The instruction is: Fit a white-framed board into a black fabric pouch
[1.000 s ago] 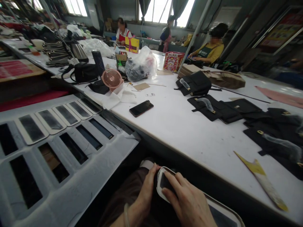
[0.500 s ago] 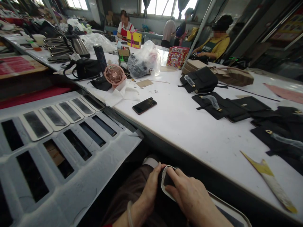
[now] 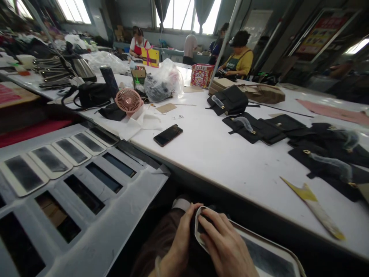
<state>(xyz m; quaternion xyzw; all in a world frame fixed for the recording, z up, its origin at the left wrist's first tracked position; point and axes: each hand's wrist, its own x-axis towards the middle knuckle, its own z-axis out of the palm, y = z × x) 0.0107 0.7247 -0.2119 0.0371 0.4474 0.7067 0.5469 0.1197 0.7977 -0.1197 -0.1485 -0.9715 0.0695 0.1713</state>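
At the table's near edge, low in the head view, my left hand grips the outer side of a pale-rimmed piece with a dark inside, its fingers closed round the edge. My right hand lies over the same piece, fingers bent and pressed against its inner face near the rim. Both palms face the piece, and my right fingertips are partly hidden. Under and beyond my right hand shows a pale-bordered panel with a dark grey centre; whether it joins the held piece I cannot tell.
A grey board with dark slots and pale-framed panels stands left. On the white table lie a phone, a pink fan, black bag pieces and a yellow-tipped tool. People work at the back.
The view has swung to the right and tilted up slightly. My right hand has drawn back a little, its fingers more spread along the inside of the rim, and more of the panel shows.
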